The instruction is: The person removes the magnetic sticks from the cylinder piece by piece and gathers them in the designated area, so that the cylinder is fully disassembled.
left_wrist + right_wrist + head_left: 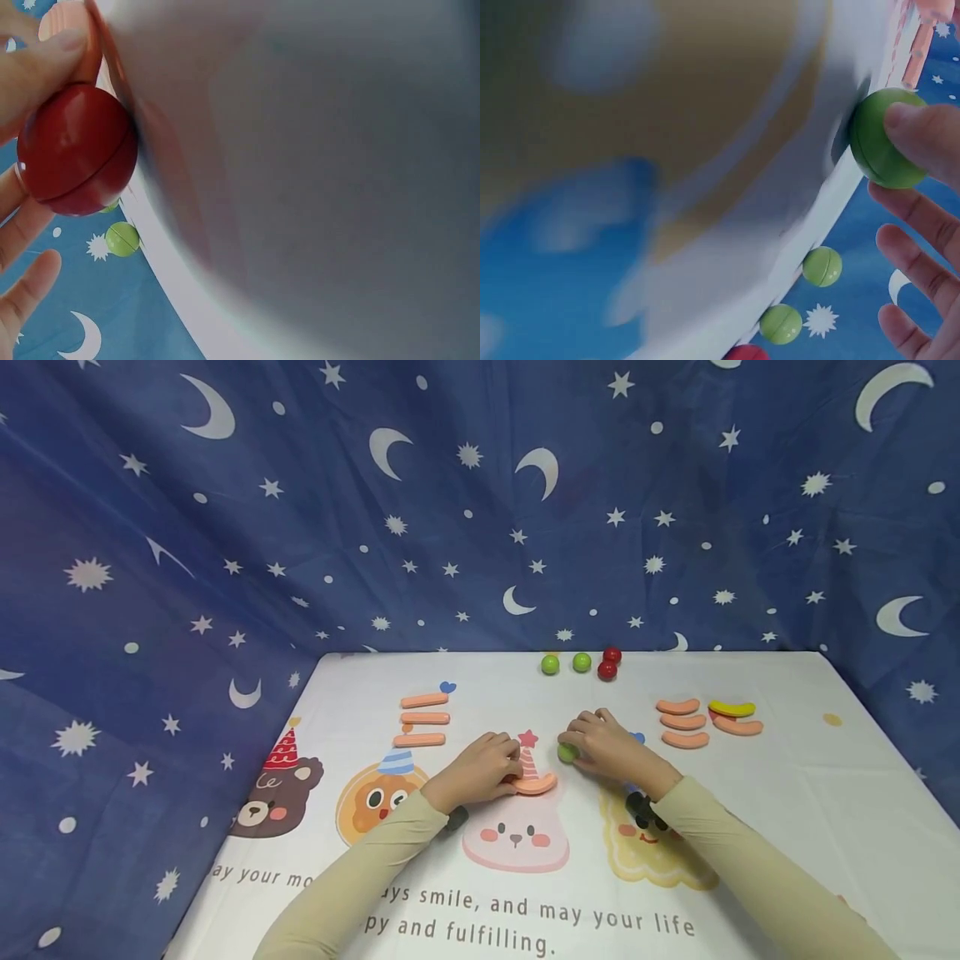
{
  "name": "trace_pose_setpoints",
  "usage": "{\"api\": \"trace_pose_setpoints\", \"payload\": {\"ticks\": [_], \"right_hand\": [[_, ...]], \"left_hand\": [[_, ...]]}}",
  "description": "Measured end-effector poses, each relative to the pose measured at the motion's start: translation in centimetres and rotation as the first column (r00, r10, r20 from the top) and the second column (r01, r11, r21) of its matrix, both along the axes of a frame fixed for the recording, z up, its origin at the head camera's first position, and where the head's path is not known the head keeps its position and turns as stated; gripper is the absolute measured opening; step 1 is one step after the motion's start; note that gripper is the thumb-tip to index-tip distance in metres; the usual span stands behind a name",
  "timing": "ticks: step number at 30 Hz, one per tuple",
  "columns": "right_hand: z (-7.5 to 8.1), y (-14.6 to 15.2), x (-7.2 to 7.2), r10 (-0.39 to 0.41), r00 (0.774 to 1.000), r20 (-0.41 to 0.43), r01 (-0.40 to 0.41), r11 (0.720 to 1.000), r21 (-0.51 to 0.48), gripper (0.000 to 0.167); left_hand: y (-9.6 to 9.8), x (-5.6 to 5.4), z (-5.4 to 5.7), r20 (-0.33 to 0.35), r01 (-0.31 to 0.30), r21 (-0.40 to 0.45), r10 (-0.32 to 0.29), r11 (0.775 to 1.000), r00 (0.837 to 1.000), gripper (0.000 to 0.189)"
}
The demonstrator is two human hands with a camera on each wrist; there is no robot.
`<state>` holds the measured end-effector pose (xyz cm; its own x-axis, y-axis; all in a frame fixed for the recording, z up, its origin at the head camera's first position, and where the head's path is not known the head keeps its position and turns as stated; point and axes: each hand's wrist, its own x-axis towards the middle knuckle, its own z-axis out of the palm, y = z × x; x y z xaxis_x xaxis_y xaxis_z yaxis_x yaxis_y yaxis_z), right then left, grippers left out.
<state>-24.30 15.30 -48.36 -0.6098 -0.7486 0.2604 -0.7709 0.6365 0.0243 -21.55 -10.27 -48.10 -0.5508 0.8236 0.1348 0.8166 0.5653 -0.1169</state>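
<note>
My left hand [483,768] pinches one end of a curved orange toy sausage [535,784] near the middle of the table. In the left wrist view its thumb [45,67] lies against the sausage [88,45]. A glossy red ball [79,150] with a seam sits close beside that thumb; the head view hides it behind the hand. My right hand [611,747] holds a green ball [567,752] low over the cloth. In the right wrist view the thumb presses on this green ball [885,139], with a fingertip below it.
Two green balls [551,665] and two red balls [607,671] lie along the back edge. Three orange sausages [425,718] are stacked in a column at left. Several more sausages [683,722] and a yellow curved piece [732,708] lie at right on the printed white cloth [787,860].
</note>
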Motion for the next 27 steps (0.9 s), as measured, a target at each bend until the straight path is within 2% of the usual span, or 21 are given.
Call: {"api": "trace_pose_setpoints", "payload": {"ticks": [4, 9, 12, 16, 22, 27], "right_hand": [[0.2, -1.2, -1.4, -0.037, 0.999, -0.005, 0.037, 0.999, 0.009, 0.038], [0.3, -2.2, -3.0, -0.069, 0.996, -0.059, 0.065, 0.995, -0.08, 0.038], [0.6, -2.6, -3.1, -0.088, 0.994, -0.066, 0.08, 0.99, -0.12, 0.037], [1.1, -2.6, -2.2, -0.077, 0.995, -0.066, 0.068, 0.989, -0.134, 0.037], [1.4, -2.9, 0.0, -0.005, 0.999, -0.036, 0.0, 0.993, -0.119, 0.036], [0.9, -3.0, 1.9, 0.086, 0.995, -0.042, -0.089, 0.991, -0.095, 0.03]], "left_hand": [[-0.1, 0.0, 0.0, 0.009, -0.005, 0.002, 0.005, 1.0, 1.0, 0.015], [-0.1, 0.0, 0.1, 0.022, -0.009, 0.006, 0.009, 1.0, 1.0, 0.016], [-0.2, 0.0, 0.1, 0.017, -0.01, 0.008, 0.01, 1.0, 1.0, 0.016], [-0.1, 0.0, 0.1, 0.021, -0.015, 0.009, 0.015, 1.0, 1.0, 0.016], [-0.5, -0.1, 0.2, 0.052, -0.015, 0.041, 0.013, 0.999, 0.999, 0.021], [-1.5, -0.5, 0.5, 0.078, -0.073, 0.053, 0.069, 0.996, 0.995, 0.037]]}}
